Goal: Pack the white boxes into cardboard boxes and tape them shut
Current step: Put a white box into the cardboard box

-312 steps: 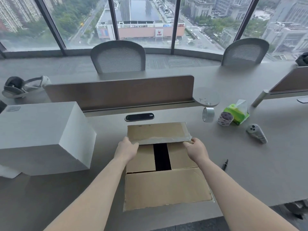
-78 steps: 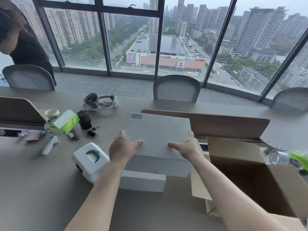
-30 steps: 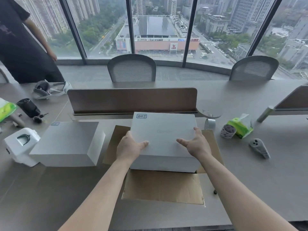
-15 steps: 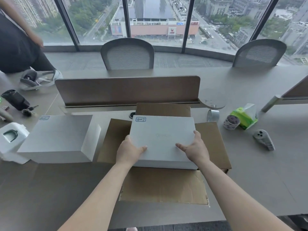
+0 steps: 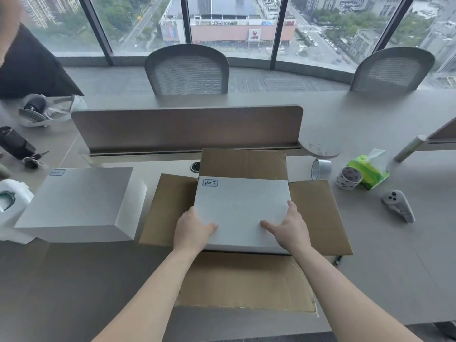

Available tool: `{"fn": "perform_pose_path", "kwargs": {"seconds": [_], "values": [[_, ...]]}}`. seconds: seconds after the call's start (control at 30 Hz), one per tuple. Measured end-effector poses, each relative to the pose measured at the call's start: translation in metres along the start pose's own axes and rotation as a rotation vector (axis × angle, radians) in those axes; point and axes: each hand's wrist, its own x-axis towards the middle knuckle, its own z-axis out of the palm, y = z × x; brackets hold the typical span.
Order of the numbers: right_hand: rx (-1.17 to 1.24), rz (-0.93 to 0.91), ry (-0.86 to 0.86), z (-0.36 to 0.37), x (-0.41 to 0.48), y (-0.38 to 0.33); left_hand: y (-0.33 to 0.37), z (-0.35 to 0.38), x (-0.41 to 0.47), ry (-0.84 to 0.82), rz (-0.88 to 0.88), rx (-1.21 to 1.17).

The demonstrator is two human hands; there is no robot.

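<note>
A white box [image 5: 240, 208] with a small handwritten label at its far left corner sits low inside the open cardboard box [image 5: 318, 213], whose four flaps are spread out. My left hand [image 5: 193, 232] grips the white box's near left corner, thumb on top. My right hand [image 5: 288, 229] grips the near right corner the same way. A second, larger white box [image 5: 76, 203] stands on the table to the left. A roll of clear tape [image 5: 320, 169] stands on edge to the right, behind the cardboard box.
A brown desk divider [image 5: 187, 128] runs behind the cardboard box. Right of it lie a patterned tape roll [image 5: 349, 178], a green tissue pack [image 5: 370, 169] and a grey controller [image 5: 398, 204]. A white foam piece [image 5: 11, 201], a headset [image 5: 47, 111] and a person in black [image 5: 27, 65] are at left.
The white box has sunk lower into the cardboard box over the last second, with both hands still on its near corners. The side and far flaps now show more around it.
</note>
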Motion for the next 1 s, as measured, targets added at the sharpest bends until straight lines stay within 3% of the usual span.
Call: {"fn": "perform_pose_path", "kwargs": {"seconds": [0.2, 0.57, 1.0], "values": [[-0.128, 0.026, -0.092, 0.008, -0.003, -0.006, -0.001, 0.002, -0.009, -0.071, 0.077, 0.072], [-0.512, -0.211, -0.063, 0.008, -0.025, 0.025, -0.008, 0.006, -0.022, -0.232, 0.203, 0.478], [-0.485, -0.105, -0.118, 0.016, -0.017, 0.024, -0.005, 0.015, -0.021, -0.223, 0.175, 0.549]]}}
